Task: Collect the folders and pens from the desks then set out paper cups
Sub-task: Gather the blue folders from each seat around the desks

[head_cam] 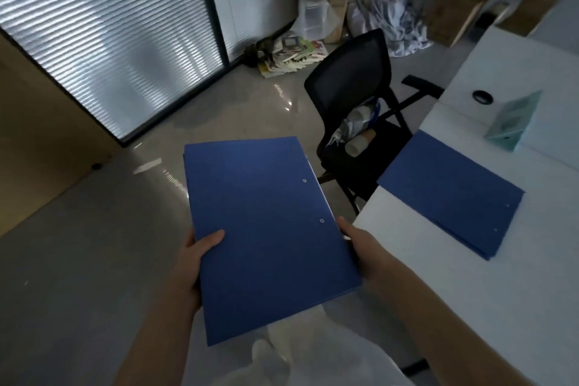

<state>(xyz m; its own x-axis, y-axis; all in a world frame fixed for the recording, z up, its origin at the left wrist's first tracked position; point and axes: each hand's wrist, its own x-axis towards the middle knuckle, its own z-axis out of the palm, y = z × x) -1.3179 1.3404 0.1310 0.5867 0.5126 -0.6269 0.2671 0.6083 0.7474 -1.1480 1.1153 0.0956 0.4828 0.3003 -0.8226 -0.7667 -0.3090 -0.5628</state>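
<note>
Already one blue folder (266, 235) was gripped at both edges by the left hand (195, 260) and right hand (360, 243), while a second folder (451, 194) was left on the white desk (470, 307).

A closed blue folder (266, 235) with two small rivets near its right edge is sitting flat, off the desk, at the picture's centre; a second blue folder (451, 194) is lying flat on the white desk at three o'clock, overhanging its near-left edge

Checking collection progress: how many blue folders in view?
2, maybe more: one flat blue folder held between both hands, one on the white desk, whose layered edges may hide more.
</note>
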